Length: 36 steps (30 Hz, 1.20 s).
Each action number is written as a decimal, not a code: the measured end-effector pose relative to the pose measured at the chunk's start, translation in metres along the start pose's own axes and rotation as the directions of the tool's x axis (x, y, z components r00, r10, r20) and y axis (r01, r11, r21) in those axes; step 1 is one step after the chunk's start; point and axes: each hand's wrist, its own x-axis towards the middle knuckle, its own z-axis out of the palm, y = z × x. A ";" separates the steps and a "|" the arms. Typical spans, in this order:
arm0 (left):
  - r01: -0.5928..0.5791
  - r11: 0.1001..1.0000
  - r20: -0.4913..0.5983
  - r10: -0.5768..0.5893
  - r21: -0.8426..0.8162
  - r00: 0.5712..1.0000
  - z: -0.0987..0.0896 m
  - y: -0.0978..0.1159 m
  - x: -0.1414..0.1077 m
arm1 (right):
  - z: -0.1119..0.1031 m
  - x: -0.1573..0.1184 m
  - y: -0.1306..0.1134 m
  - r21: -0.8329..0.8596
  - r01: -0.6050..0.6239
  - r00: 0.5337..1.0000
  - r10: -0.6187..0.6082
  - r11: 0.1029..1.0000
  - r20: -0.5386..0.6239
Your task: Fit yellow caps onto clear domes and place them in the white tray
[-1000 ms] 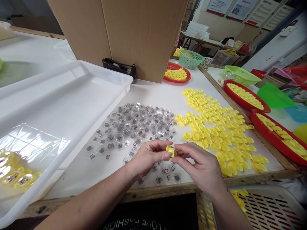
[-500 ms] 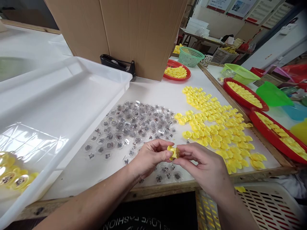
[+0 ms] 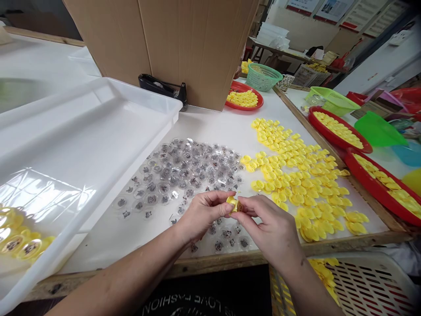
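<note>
A small yellow plastic piece [image 3: 234, 204] is pinched between both hands above the near part of the white table. My left hand [image 3: 208, 215] grips its left side with thumb and fingers. On its right side, the fingertips of my right hand [image 3: 263, 221] close on the same piece. Behind and left of the hands lie many clear round discs with small dark animal prints [image 3: 184, 169]. To the right, many yellow round pieces [image 3: 296, 175] are spread in overlapping rows.
A white tray [image 3: 131, 171] with yellow printed pieces stands at left. Behind are a cardboard box [image 3: 184, 52], a black tape dispenser [image 3: 161, 87] and a green basket [image 3: 263, 78]. Red trays [image 3: 378, 188] line the right. A pale basket [image 3: 371, 281] sits below the table edge.
My right hand has moved slightly left, closer to my left hand, and the yellow piece between them has shifted left and turned. More yellow pieces show in the basket below.
</note>
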 end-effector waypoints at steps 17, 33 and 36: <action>-0.036 0.955 0.058 0.020 0.293 0.998 0.006 0.005 -0.006 | 0.015 -0.017 0.011 0.143 -0.044 0.990 0.062 0.989 -0.126; -0.182 0.682 0.088 0.170 0.708 0.982 -0.002 0.002 -0.009 | 0.028 -0.027 0.026 0.620 -0.277 0.946 0.320 0.734 0.044; -0.140 0.694 0.062 0.136 0.706 0.989 -0.003 0.004 -0.007 | 0.034 -0.026 0.026 0.697 -0.345 0.918 0.380 0.628 0.111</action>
